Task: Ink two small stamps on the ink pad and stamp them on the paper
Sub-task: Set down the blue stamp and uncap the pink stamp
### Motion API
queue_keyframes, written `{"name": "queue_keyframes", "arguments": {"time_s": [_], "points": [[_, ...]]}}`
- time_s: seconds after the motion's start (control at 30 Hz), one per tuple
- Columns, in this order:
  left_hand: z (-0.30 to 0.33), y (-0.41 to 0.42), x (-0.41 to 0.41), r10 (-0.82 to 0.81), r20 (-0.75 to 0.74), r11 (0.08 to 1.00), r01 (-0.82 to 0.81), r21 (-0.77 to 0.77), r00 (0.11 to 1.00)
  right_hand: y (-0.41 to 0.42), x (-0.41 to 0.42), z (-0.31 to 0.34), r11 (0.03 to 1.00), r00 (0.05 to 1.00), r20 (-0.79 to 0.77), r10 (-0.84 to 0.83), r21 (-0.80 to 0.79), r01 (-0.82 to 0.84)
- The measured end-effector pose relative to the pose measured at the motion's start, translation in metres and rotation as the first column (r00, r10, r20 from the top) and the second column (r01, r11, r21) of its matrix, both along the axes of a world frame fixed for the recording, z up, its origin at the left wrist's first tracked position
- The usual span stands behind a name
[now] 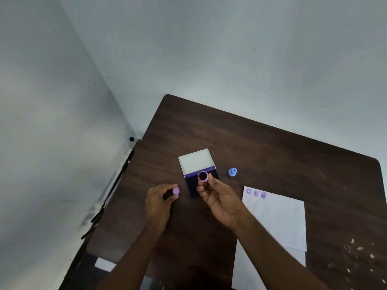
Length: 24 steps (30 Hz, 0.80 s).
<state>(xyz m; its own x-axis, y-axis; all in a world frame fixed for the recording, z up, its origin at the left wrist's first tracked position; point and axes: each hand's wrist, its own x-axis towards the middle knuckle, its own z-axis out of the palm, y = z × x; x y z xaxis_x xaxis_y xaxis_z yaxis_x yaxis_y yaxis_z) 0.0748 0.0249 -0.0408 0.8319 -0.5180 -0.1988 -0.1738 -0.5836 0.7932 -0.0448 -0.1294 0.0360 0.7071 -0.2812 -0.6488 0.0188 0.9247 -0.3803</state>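
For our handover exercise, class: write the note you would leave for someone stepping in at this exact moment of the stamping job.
Right hand: holds the pink stamp, dark face up, above the open ink pad.
Left hand: holds the pink cap just left of the pad.
Blue stamp stands on the table, right of the pad.
Paper: three purple prints along its top-left edge.
Left: stamp the pink one if its face is inked, recap it; whether the blue stamp has been used cannot be told.

Dark wood-grain surface [272, 155] carrying an open ink pad [198, 164], a blue stamp [232, 172] standing beside it, and white paper [276, 222] lying nearer.
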Motion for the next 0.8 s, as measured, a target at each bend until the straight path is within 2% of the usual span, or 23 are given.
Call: {"name": "queue_keyframes", "arguments": {"time_s": [0.07, 0.23, 0.33, 0.4, 0.53, 0.8], "points": [[-0.003, 0.0, 0.001, -0.001, 0.046, 1.0, 0.001, 0.014, 0.999, 0.0, 0.001, 0.001, 0.999, 1.0, 0.006, -0.024, 0.028, 0.024], [0.004, -0.003, 0.004, -0.032, 0.011, 0.998, 0.032, 0.052, 0.999, -0.001, 0.001, 0.0, 0.998, 0.999, 0.026, -0.039, 0.058, 0.037], [0.024, -0.009, 0.002, -0.015, -0.058, 0.998, 0.012, -0.059, 0.998, -0.002, 0.0, -0.004, 0.998, 0.999, 0.025, -0.04, 0.055, 0.038], [0.042, -0.017, -0.001, -0.068, -0.127, 0.985, 0.046, -0.169, 0.99, -0.002, 0.0, -0.008, 0.998, 0.999, 0.022, -0.034, 0.048, 0.033], [0.068, -0.035, -0.007, -0.187, -0.097, 0.937, 0.148, -0.316, 0.977, 0.001, -0.001, -0.016, 0.997, 0.998, 0.032, -0.051, 0.057, 0.05], [0.068, -0.043, -0.014, -0.168, -0.004, 0.934, 0.158, -0.32, 0.986, 0.003, 0.002, -0.017, 0.998, 0.998, 0.062, -0.025, 0.066, 0.02]]}}
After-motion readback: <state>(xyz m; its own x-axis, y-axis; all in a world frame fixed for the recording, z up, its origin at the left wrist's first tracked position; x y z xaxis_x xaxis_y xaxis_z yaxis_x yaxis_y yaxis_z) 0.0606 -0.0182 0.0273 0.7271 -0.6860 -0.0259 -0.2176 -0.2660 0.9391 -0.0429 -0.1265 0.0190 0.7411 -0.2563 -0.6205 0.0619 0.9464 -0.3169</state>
